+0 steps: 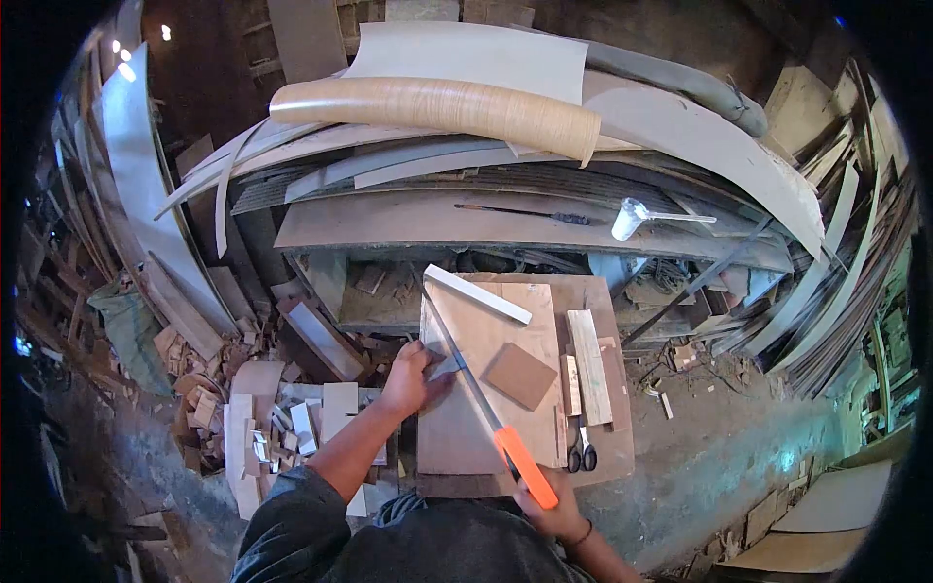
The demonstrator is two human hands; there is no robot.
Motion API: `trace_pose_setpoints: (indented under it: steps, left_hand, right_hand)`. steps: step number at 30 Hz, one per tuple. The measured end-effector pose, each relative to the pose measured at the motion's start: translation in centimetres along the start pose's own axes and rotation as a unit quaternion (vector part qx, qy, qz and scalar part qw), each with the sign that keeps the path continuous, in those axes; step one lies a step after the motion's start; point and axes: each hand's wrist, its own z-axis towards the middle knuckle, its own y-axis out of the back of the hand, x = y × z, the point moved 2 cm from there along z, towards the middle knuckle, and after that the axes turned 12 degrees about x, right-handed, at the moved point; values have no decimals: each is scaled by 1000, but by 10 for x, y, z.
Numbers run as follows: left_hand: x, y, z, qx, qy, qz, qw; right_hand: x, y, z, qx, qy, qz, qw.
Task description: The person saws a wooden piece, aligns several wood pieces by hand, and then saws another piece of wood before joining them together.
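My right hand [552, 505] is wrapped round the orange handle of a handsaw [528, 468]. Its long, thin blade slants up and left across a wooden board [452, 442]. At the board's left edge, close beside the blade, is my left hand [408, 377] with curled fingers; whatever they hold, if anything, is hidden. A white strip of wood [476, 294] lies at an angle along the board's far edge, near the blade's tip. Right of the blade rests a brown rectangular block [521, 376].
Wood strips [589, 369] and black-handled scissors [582, 455] lie along the work surface's right side. Offcuts [292, 432] are piled at left. Beyond, a shelf [389, 222] carries a screwdriver-like tool [525, 213], a white cup [630, 220] and curved sheets [437, 105].
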Motion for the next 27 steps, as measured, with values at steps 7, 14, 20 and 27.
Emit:
trace_pose_setpoints:
  steps: [7, 14, 20, 27]
  left_hand:
    - [-6, 0, -1, -6, 39, 40, 998]
    - [-25, 6, -9, 10, 74, 84, 994]
    - [-9, 11, -33, -29, 105, 43, 993]
    - [18, 26, -36, 144, 260, 35, 954]
  right_hand:
    - [4, 9, -15, 24, 48, -16, 998]
    - [-129, 14, -190, -32, -35, 130, 990]
    - [-61, 31, -129, 37, 24, -1, 999]
    - [-50, 32, -112, 36, 35, -28, 998]
